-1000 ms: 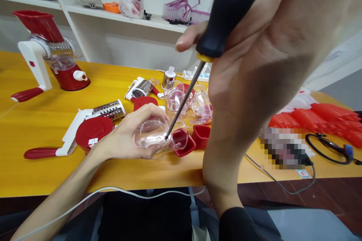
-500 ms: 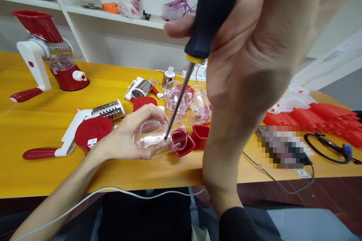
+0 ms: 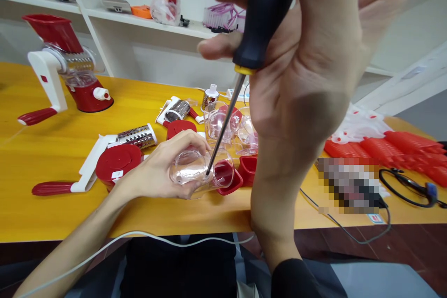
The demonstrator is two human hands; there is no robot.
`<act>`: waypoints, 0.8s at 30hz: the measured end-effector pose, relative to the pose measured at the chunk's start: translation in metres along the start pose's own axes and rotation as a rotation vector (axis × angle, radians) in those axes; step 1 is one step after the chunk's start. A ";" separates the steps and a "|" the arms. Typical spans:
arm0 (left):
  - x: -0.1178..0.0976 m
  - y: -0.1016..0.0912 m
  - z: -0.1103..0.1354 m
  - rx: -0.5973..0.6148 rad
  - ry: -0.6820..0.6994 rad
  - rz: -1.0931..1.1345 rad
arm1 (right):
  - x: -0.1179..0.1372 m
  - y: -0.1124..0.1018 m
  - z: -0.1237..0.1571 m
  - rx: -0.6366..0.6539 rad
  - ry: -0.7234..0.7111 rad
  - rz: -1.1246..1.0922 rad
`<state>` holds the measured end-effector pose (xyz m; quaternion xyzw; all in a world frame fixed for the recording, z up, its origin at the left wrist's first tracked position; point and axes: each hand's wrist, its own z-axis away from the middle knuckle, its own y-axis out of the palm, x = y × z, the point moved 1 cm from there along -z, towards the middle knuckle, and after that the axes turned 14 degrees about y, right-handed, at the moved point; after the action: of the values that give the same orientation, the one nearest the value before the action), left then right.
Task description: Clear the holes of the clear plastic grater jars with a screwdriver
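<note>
Clear plastic housing (image 3: 188,170): in the left hand (image 3: 159,167), fingers curled round its side, over the near part of the yellow table (image 3: 167,221); can't tell if it touches the tabletop. Right hand (image 3: 289,79) is raised, holding a screwdriver (image 3: 263,18) by its black handle, palm against it, a couple of digits sticking out. Shaft slants down to the housing, tip right at it; from where I'm standing, can't tell if it's seated in a screw. Red cup (image 3: 235,186) just right of the housing, second red cup (image 3: 248,172) beside that. More clear housings (image 3: 218,121) behind. Near the left wrist: red base (image 3: 118,160), white crank (image 3: 89,163), metal drum (image 3: 138,136). Assembled grater (image 3: 84,95) upright farther left. Red mesh bundles (image 3: 401,149) off right.
</note>
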<state>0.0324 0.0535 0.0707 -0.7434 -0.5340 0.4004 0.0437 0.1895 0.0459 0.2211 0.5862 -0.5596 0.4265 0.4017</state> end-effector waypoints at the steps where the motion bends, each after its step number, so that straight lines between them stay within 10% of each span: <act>1: 0.000 0.000 0.000 0.001 -0.001 0.004 | -0.001 0.001 0.002 0.001 -0.025 0.021; 13: -0.001 -0.001 0.000 0.001 0.027 -0.038 | -0.027 0.003 0.018 -0.331 -0.540 0.441; 24: -0.001 0.000 0.001 -0.003 0.019 -0.019 | -0.006 0.011 0.022 -0.042 -0.261 0.091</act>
<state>0.0320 0.0529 0.0706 -0.7422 -0.5411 0.3921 0.0512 0.1798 0.0260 0.2086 0.6021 -0.6418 0.3528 0.3178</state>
